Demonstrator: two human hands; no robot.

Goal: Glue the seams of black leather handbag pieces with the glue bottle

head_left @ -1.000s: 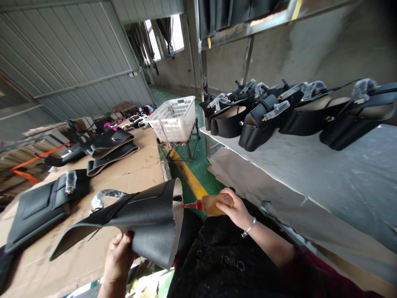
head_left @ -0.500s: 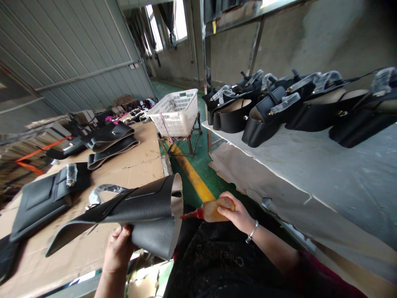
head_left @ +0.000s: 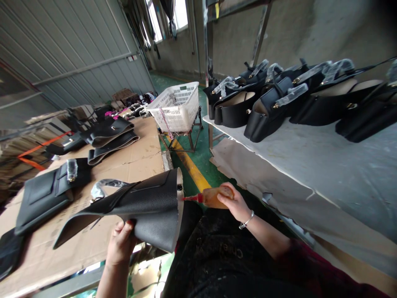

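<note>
My left hand point(head_left: 121, 240) grips the lower edge of a black leather bag piece point(head_left: 145, 203), fingers closed on it. The piece is curved round, its pale-lined open end facing right and a plastic-wrapped handle point(head_left: 105, 187) on its far side. In my right hand point(head_left: 237, 205) lies a squeeze bottle point(head_left: 214, 197) of amber contents with a red nozzle. The nozzle tip points left, at the edge of the bag's open end; whether it touches cannot be made out. Part of my left hand's fingers is hidden behind the leather.
A cardboard-covered table point(head_left: 145, 145) at left bears a flat black bag point(head_left: 46, 198) and stacked leather pieces point(head_left: 113, 138). Beyond it, a white plastic basket point(head_left: 176, 109) sits on a metal stand. Several black bags point(head_left: 266, 111) stand on the grey-white table point(head_left: 328, 165) at right.
The bottle has moved slightly up, its nozzle now higher along the bag's end edge. The bag piece has turned a little, showing less of its lining. The view has shifted slightly.
</note>
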